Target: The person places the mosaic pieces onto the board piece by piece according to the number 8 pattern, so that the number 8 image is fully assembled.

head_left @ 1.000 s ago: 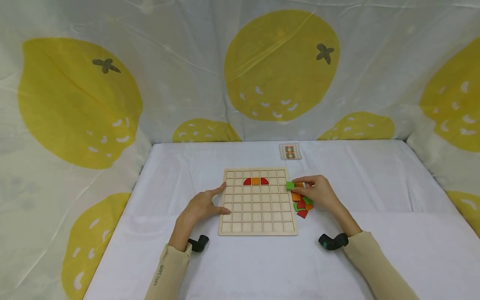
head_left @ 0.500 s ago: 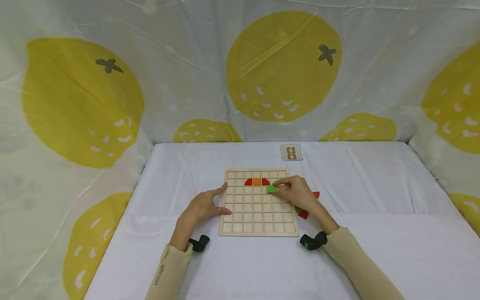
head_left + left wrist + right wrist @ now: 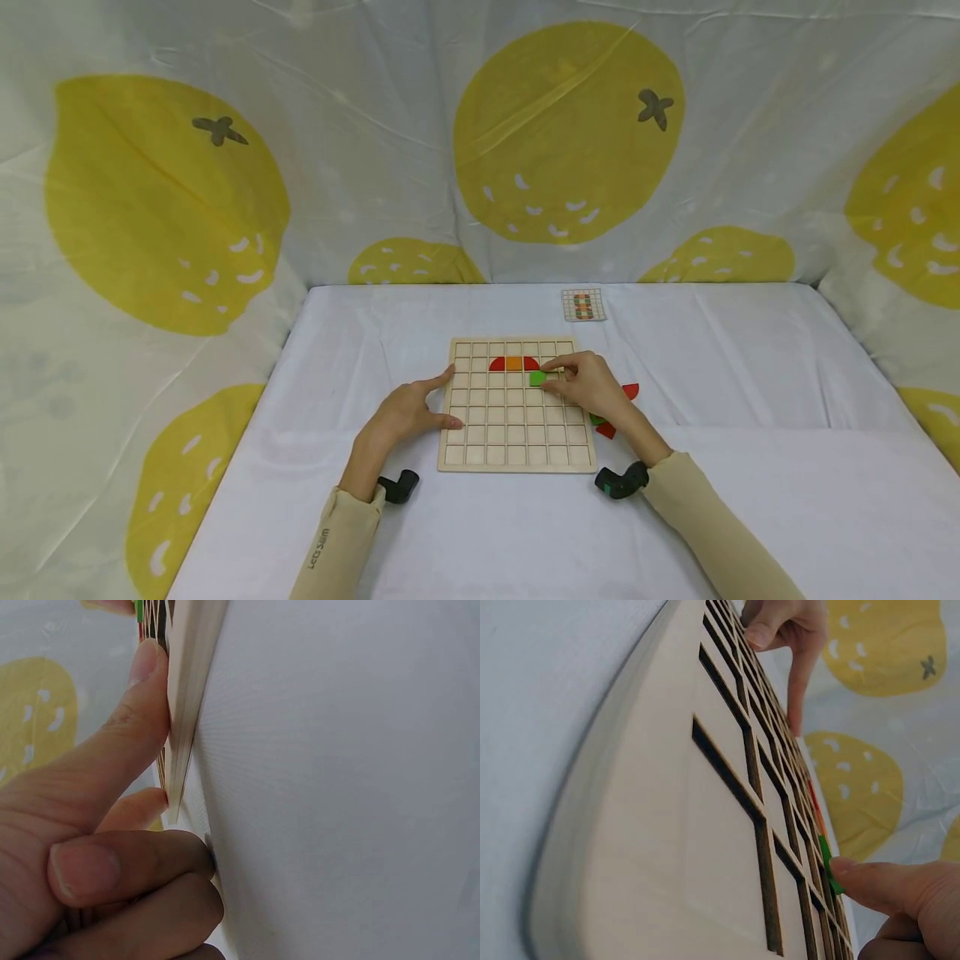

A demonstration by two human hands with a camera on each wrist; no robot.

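A square wooden board [image 3: 517, 435] with a grid of recessed cells lies on the white cloth. Near its far side, an orange square tile [image 3: 513, 363] sits between two red rounded tiles, one at its left [image 3: 497, 364] and one at its right [image 3: 531, 364]. My right hand [image 3: 591, 385] pinches a green tile [image 3: 537, 379] between thumb and index finger, just below the right red tile; the right wrist view shows this green tile [image 3: 829, 864] at the grid. Thumb and index finger spread, my left hand [image 3: 403, 410] touches the board's left edge, its other fingers folded in the left wrist view.
Loose red tiles [image 3: 631, 391] and a green tile [image 3: 597, 419] lie right of the board, partly hidden by the right hand and forearm. A small card [image 3: 582, 305] printed with a coloured grid pattern lies beyond the board. A lemon-print cloth [image 3: 566, 133] hangs behind.
My right hand has carried the green tile leftward from the loose tiles onto the board, below the right red tile. The left hand keeps its place at the edge.
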